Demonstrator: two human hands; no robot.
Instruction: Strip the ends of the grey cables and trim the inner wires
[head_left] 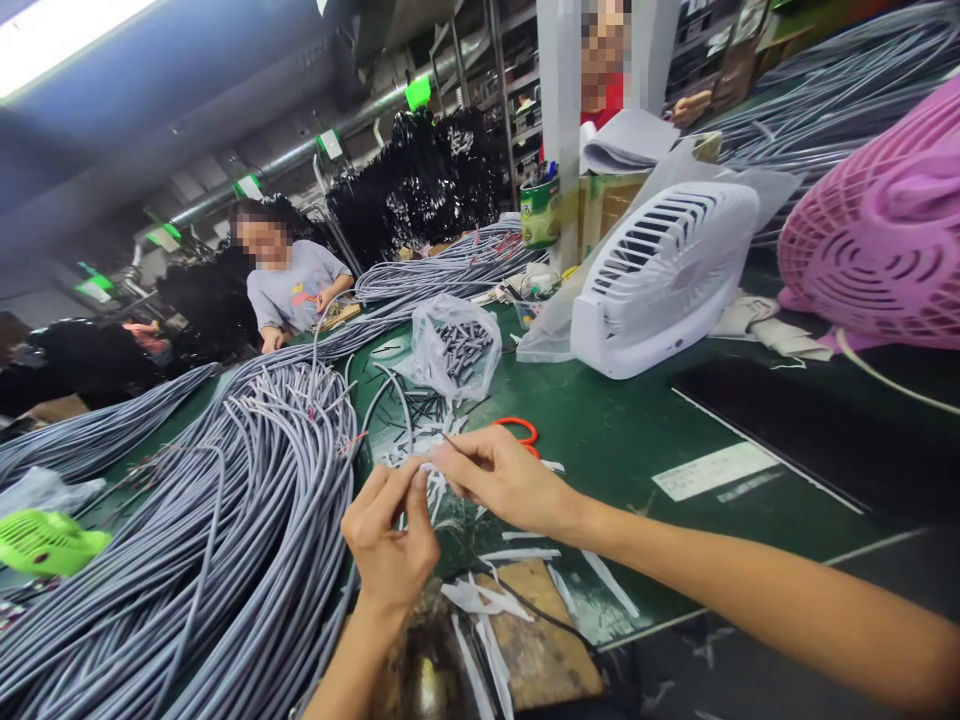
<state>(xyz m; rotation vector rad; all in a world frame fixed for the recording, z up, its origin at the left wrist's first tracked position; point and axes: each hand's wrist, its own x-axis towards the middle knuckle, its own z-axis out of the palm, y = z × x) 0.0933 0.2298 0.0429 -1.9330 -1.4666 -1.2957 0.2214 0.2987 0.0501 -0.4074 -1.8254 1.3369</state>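
Observation:
In the head view my left hand [391, 545] pinches with thumb and forefinger at a small pale piece [426, 466], mostly hidden by the fingers. My right hand [499, 475] meets it there, thumb and fingers pressed together, with a thin dark tip showing above them. What exactly they hold is too small to tell. Red-handled scissors [517, 432] lie just behind my right hand. White strips [521, 553] are scattered under and around both hands. Left of my hands spreads a large bundle of grey cables [255, 480] with stripped, whitish ends.
A clear bag of short dark grey tubes [463, 350] sits behind my hands. A white fan [667, 280], a pink fan [877, 220] and a black panel [810, 425] are to the right. A worn wooden block [544, 640] is near the front edge. A co-worker [296, 285] works across the table.

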